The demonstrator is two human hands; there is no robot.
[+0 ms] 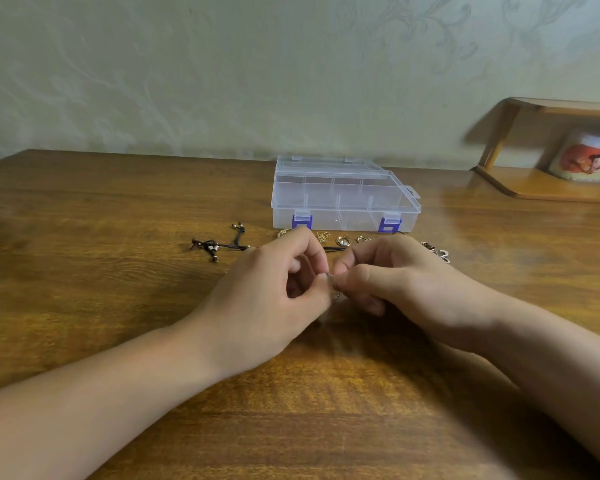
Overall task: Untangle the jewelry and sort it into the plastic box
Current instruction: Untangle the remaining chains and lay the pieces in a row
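Pinching a fine chain (334, 284) between fingers (321, 278) of both hands, left hand (274, 292) and right hand (406, 282) equally near, closed plastic box (343, 195) straight ahead on the bench (118, 237).

Pinched jewelry (334, 287) (tiny, blurred) indistinct

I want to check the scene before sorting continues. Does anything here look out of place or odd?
Nothing looks damaged or spilled. The plastic box is latched shut though jewelry must go in. The black cord lies apart at the left, while both the left hand and right hand pinch a thin chain.
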